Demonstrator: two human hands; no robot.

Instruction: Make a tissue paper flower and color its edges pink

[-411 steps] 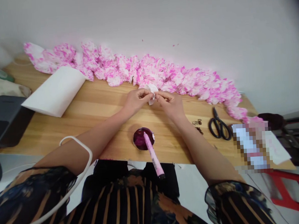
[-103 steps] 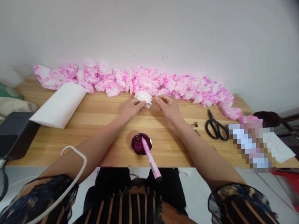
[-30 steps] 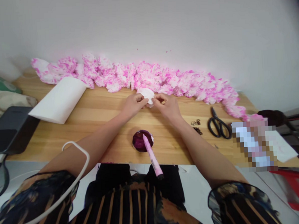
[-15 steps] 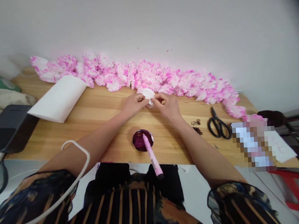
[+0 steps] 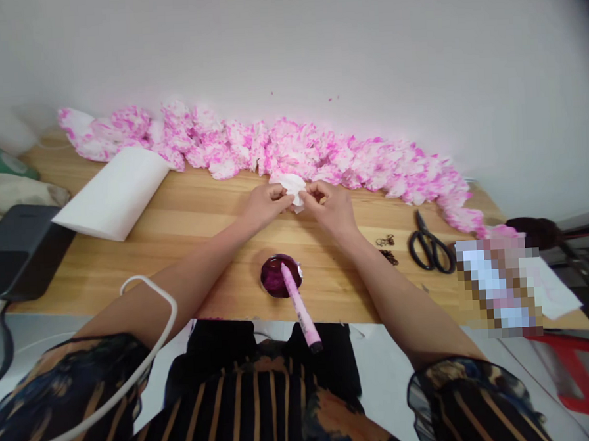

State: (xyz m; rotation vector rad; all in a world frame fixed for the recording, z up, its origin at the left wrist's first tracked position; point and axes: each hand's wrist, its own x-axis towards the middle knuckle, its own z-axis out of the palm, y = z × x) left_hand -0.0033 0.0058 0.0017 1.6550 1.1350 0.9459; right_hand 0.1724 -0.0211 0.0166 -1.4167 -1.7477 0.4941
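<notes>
Between my two hands is a small white paper piece [image 5: 292, 183], rounded at the top and somewhat folded. My left hand [image 5: 269, 205] pinches its left side between thumb and fingers. On the other side my right hand [image 5: 330, 205] grips it the same way, thumb close to the left one. Just behind the paper lies a long row of white-and-pink crinkled paper flowers [image 5: 290, 145]. Nearer to me stands a small bowl of dark purple liquid [image 5: 273, 284], with a pink marker-like pen [image 5: 301, 305] resting in it, its black end over the table edge.
White paper sheets [image 5: 115, 194] lie at the left beside a dark grey box [image 5: 20, 261]. Black-handled scissors [image 5: 431, 249] and small dark wire bits [image 5: 388, 255] are on the right. A white cable [image 5: 168, 312] crosses above my left arm.
The white paper piece has shifted very slightly between my fingers. Both hands keep their pinch in nearly the same place.
</notes>
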